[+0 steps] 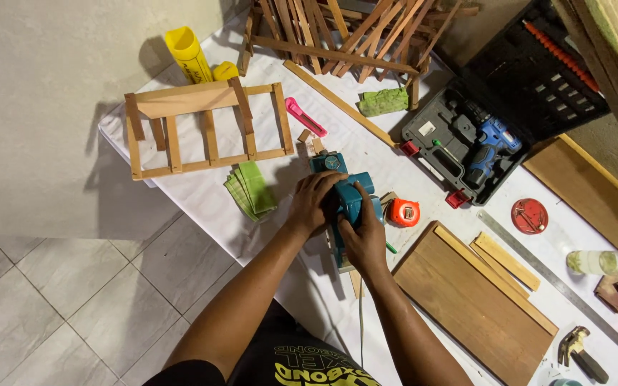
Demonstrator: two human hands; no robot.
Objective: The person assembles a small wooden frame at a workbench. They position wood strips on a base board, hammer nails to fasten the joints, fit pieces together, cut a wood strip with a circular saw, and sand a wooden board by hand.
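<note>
- A teal electric planer (345, 196) sits at the centre of the frame on a white-covered table (202, 189), over a narrow wooden strip (356, 282) whose end shows just below it.
- The left hand (315, 204) is closed over the planer's front knob; the right hand (366, 232) is wrapped round its rear handle. Both hands are clamped on the tool and close together.
- The planer's pale cord (360, 322) runs down toward the lower edge of the frame.
- An orange tape measure (403, 212) lies just right of the planer; folded green cloths (252, 189) lie just left of it.
- Upper left, a slatted wooden frame (205, 129) already stands assembled, with a yellow tube (189, 53) beyond it and a pink utility knife (305, 116) to its right.
- Top centre, a pile of similar wooden frames (352, 32) rests on the table.
- Upper right, an open black case holds a blue cordless drill (491, 139).
- Lower right lie a brown wooden board (470, 300), loose slats (506, 261), a steel ruler (559, 282) and a red disc (529, 216).
- As a judgement: some frames look finished, and the loose slats suggest more stock is left; how much of the strip is planed cannot be told.
</note>
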